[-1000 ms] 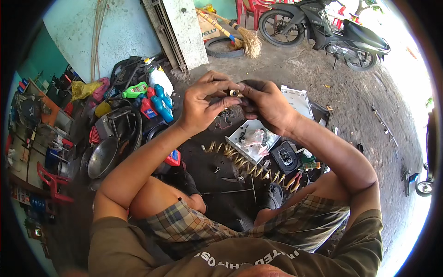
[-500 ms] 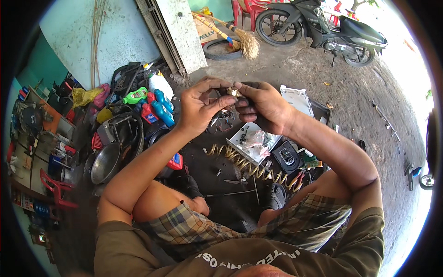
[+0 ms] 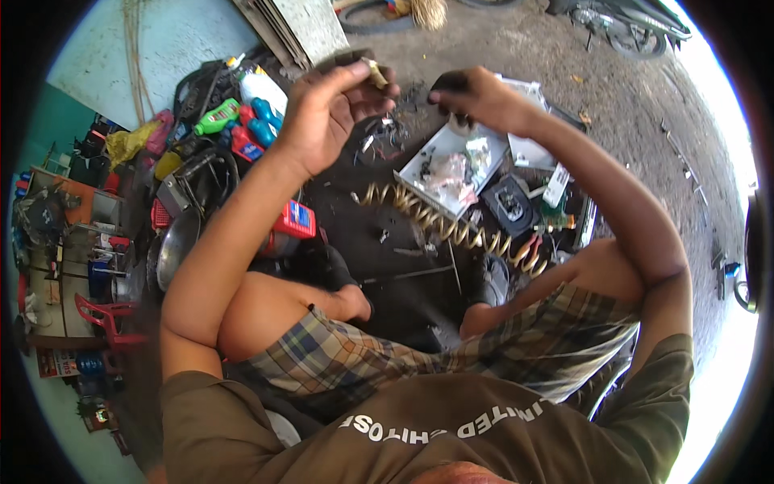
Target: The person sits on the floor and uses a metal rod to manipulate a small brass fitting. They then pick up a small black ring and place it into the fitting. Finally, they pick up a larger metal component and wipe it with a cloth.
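Note:
My left hand (image 3: 326, 109) is raised in front of me, its thumb and fingers pinching a small brass-coloured metal fitting (image 3: 376, 74). Off to its right, my right hand (image 3: 484, 101) hangs above the far end of a white tray (image 3: 411, 173). Its darkened fingers are loosely bent and apart, and I see nothing held in them. Clear plastic bags (image 3: 447, 169) with small contents lie in that tray. Just this side of it, a long gold-coloured coil (image 3: 439, 222) stretches across the dark ground.
Oil bottles (image 3: 262, 121) and dark parts crowd the left, near a metal bowl (image 3: 177, 250). A red box (image 3: 298, 219) stands by my left knee. Right of the tray sits a black plastic housing (image 3: 509, 202). A motorbike (image 3: 633, 32) is parked at the far right.
My hands have come apart. The left kept the metal fitting and moved up and left; the right released it and moved right, over the tray. The view has tilted downward.

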`<move>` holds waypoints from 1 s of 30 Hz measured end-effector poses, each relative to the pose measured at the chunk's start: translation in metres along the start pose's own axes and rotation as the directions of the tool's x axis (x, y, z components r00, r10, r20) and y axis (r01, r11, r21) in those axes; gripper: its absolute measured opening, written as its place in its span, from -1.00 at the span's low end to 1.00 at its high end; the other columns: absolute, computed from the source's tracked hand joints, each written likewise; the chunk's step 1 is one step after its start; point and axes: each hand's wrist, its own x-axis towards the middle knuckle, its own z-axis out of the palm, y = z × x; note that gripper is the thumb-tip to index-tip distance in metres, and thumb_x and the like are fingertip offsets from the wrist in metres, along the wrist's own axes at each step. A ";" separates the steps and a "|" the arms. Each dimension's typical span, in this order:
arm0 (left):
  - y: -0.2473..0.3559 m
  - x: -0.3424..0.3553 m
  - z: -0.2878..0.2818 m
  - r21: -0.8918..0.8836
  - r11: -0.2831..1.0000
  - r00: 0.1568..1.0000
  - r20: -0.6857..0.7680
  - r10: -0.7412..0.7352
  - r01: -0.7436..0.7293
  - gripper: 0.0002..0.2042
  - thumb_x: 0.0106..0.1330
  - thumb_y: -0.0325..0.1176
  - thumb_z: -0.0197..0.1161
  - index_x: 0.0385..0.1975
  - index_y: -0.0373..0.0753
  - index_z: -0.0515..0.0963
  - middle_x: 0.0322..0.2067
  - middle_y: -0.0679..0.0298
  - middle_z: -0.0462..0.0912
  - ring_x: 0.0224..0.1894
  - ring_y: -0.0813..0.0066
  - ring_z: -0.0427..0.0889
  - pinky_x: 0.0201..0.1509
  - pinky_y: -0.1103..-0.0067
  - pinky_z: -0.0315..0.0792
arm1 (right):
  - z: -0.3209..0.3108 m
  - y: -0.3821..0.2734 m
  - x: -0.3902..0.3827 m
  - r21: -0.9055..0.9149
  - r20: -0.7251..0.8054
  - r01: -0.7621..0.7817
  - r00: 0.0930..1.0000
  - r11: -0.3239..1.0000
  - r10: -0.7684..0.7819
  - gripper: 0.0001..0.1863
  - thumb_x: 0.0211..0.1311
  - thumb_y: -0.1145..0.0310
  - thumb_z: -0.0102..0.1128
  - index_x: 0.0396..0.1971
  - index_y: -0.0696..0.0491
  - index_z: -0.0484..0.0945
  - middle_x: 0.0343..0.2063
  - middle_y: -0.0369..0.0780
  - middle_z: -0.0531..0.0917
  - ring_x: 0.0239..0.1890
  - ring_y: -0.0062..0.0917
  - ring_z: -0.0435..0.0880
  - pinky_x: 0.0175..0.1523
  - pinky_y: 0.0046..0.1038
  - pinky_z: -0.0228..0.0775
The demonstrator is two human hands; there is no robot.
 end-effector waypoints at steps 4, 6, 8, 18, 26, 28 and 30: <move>-0.014 0.003 -0.008 -0.046 0.985 0.980 -0.104 -0.171 0.167 -0.70 0.59 -0.25 0.16 0.13 -0.31 0.59 -0.11 0.22 0.71 -0.18 0.51 0.64 -0.11 0.57 0.57 | -0.022 0.070 -0.003 -0.320 0.231 -0.009 0.969 0.947 0.087 -0.68 0.49 0.19 0.30 -0.10 0.19 0.70 -0.40 -0.11 0.79 -0.47 -0.43 0.75 -0.21 -0.30 0.60; -0.019 0.000 -0.008 -0.108 0.974 0.950 -0.222 -0.221 0.202 -0.75 0.60 -0.25 0.21 0.05 -0.30 0.57 -0.23 0.30 0.61 -0.35 0.62 0.48 -0.32 0.65 0.41 | -0.020 0.086 -0.005 -0.384 0.343 -0.086 0.911 0.919 0.228 -0.71 0.48 0.22 0.31 -0.09 0.16 0.71 -0.38 -0.13 0.80 -0.47 -0.43 0.75 -0.21 -0.28 0.60; -0.021 -0.001 -0.018 -0.089 0.968 0.946 -0.212 -0.247 0.233 -0.78 0.60 -0.24 0.22 -0.02 -0.28 0.55 -0.29 0.34 0.54 -0.38 0.67 0.42 -0.39 0.69 0.34 | -0.012 0.088 -0.008 -0.442 0.410 -0.111 0.857 0.890 0.311 -0.74 0.48 0.24 0.32 -0.07 0.13 0.72 -0.38 -0.14 0.80 -0.47 -0.43 0.75 -0.21 -0.28 0.59; -0.013 -0.005 -0.009 -0.081 0.947 0.913 -0.252 -0.322 0.311 -0.71 0.61 -0.10 0.24 -0.13 -0.25 0.54 -0.58 0.56 0.20 -0.60 0.80 0.13 -0.57 0.75 0.01 | 0.178 0.162 -0.097 -0.144 0.718 -0.029 0.685 0.989 0.125 -0.57 0.44 0.13 0.36 0.12 0.12 0.66 -0.12 -0.03 0.79 -0.09 -0.20 0.80 0.04 -0.16 0.63; -0.039 0.001 -0.030 -0.131 0.918 0.881 -0.257 -0.396 0.374 -0.61 0.66 -0.04 0.06 -0.26 -0.29 0.54 -0.65 0.56 0.14 -0.63 0.75 0.11 -0.58 0.68 -0.01 | 0.350 0.243 -0.194 -0.304 0.509 0.376 0.841 0.875 -0.185 -0.75 0.48 0.25 0.10 -0.04 0.10 0.54 -0.16 -0.09 0.61 -0.04 -0.16 0.65 0.08 -0.17 0.50; -0.042 -0.003 -0.033 -0.093 0.911 0.857 -0.313 -0.409 0.401 -0.61 0.65 -0.03 0.09 -0.23 -0.27 0.55 -0.66 0.56 0.13 -0.63 0.75 0.11 -0.59 0.69 -0.01 | 0.362 0.233 -0.187 -0.320 0.477 0.330 0.866 0.888 -0.150 -0.79 0.50 0.30 0.02 -0.08 0.10 0.52 -0.21 -0.10 0.62 -0.07 -0.18 0.66 0.07 -0.18 0.49; -0.045 -0.005 -0.038 -0.030 0.916 0.855 -0.350 -0.384 0.399 -0.58 0.65 0.03 0.11 -0.27 -0.25 0.57 -0.66 0.56 0.14 -0.63 0.74 0.11 -0.59 0.69 -0.01 | 0.361 0.229 -0.182 -0.316 0.480 0.320 0.866 0.893 -0.141 -0.81 0.51 0.34 -0.03 -0.10 0.11 0.51 -0.27 -0.09 0.63 -0.10 -0.17 0.67 0.07 -0.18 0.49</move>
